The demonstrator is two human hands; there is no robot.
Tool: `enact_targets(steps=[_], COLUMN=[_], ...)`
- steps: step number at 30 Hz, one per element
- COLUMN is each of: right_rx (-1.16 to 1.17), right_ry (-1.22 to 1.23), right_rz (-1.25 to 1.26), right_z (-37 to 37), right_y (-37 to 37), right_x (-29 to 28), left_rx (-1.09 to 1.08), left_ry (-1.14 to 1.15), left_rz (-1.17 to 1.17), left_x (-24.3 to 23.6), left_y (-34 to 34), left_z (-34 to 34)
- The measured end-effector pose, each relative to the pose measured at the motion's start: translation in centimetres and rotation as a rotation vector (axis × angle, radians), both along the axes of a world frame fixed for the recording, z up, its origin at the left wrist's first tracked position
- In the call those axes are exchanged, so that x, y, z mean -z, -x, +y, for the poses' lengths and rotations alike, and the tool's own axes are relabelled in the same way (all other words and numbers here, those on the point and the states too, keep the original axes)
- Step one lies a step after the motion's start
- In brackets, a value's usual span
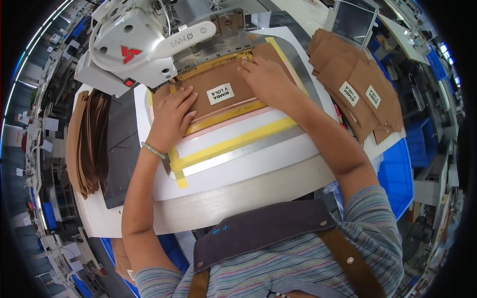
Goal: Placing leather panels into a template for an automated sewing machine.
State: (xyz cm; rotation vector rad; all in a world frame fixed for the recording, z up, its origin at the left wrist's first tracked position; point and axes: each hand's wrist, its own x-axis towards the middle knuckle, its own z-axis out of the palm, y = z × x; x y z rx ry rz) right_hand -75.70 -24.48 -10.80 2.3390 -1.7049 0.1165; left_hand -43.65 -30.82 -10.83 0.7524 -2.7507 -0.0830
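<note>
A brown fabric piece (206,107) with a white label (220,94) lies in a yellow-edged template (226,116) under the white sewing machine head (121,47). My left hand (176,111) rests on the fabric's left part with fingers spread. My right hand (268,79) rests near its upper right, fingers slightly bent and apart, fingertips by the top yellow strip. The template sits on a metal plate with yellow tape (233,141) over a white sheet.
Stacked brown pieces stand at the left (82,144); labelled pieces (367,109) are piled at the right. A screen (348,19) sits at back right, blue bins (397,176) lie beside and below the table (238,211). Rows of other machines line both sides.
</note>
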Motion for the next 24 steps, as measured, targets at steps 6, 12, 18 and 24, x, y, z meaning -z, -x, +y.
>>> enact_targets(steps=[6,12,18,24], right_rx=[-0.029,-0.027,-0.038,-0.176], right_ry=[0.028,-0.065,-0.098,-0.034], right_rz=[-0.038,-0.001,0.13,0.086], right_z=[-0.2,-0.9,-1.5,-2.8], right_y=[-0.3,-0.3,-1.0,-1.4], right_x=[-0.1,-0.8,-1.4,-0.2], left_rx=[-0.023,-0.03,0.008,0.021], left_ry=[0.015,0.04,0.001,-0.023], left_rz=[0.001,-0.017,0.008,0.025], left_x=[-0.1,-0.5,-0.3,-0.3], left_y=[-0.2,0.3,1.0,2.2], left_z=[-0.1,0.1,0.5,0.9])
